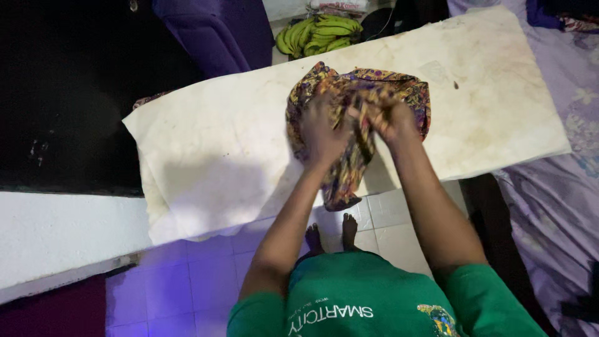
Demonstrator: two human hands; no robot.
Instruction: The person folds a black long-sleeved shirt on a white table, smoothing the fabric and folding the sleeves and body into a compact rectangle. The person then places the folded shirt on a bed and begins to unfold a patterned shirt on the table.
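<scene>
Both hands are closed on a patterned cloth (349, 103), a crumpled piece printed in purple, yellow and orange. The left hand (322, 128) lies spread over the cloth's near-left part, fingers pressed into the folds and holding them. The right hand (392, 120) is pinched shut on a gathered ridge of the fabric near the middle, knuckles raised. The two hands sit just beside each other, nearly touching at the fingertips.

The cloth rests on a white padded board (206, 150), toward its middle and its near edge. Most of the fabric is bunched on the pad; one tail hangs over the near edge and points down at the floor. The pad's cover shows brownish stains across its surface, and it runs slantwise across the view.

Below the hanging tail, the person's bare feet (331, 234) stand on a white tiled floor (399, 218). The person wears a green shirt (368, 299) with short sleeves.

Beyond the far edge of the pad, a bunch of green bananas (318, 34) lies well apart from the cloth. A purple fabric (212, 31) hangs at the far left of the bananas. To the right of the pad lies a pale lilac bedsheet (555, 206) with a flower print.
</scene>
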